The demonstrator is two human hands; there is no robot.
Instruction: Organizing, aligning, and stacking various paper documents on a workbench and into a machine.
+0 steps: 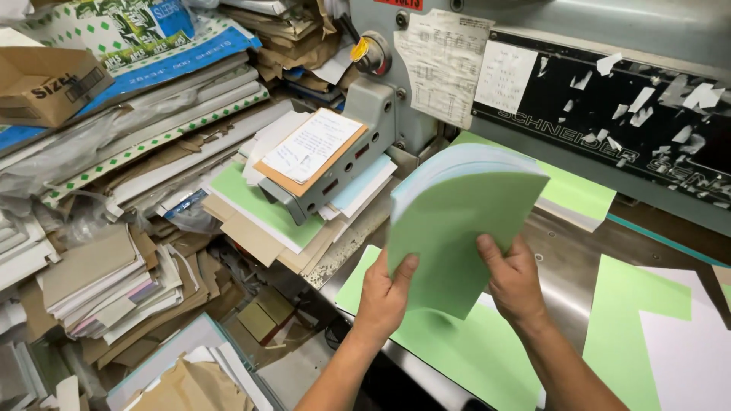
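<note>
Both of my hands hold a thick stack of paper sheets [457, 217], green on the near face with white and pale blue edges fanned at the top. My left hand [387, 293] grips its lower left corner, thumb on the front. My right hand [514, 278] grips the lower right side, thumb on the front too. The stack is tilted up above the metal table [560, 255] of a grey paper cutting machine [609, 84]. A loose green sheet [457, 350] lies flat on the table under my hands.
More green sheets [579, 194] lie under the machine's clamp, and green and white sheets [655, 335] at the right. A control box [335, 175] with a notepad on it juts out left. Piles of cardboard and paper offcuts [129, 251] crowd the left side.
</note>
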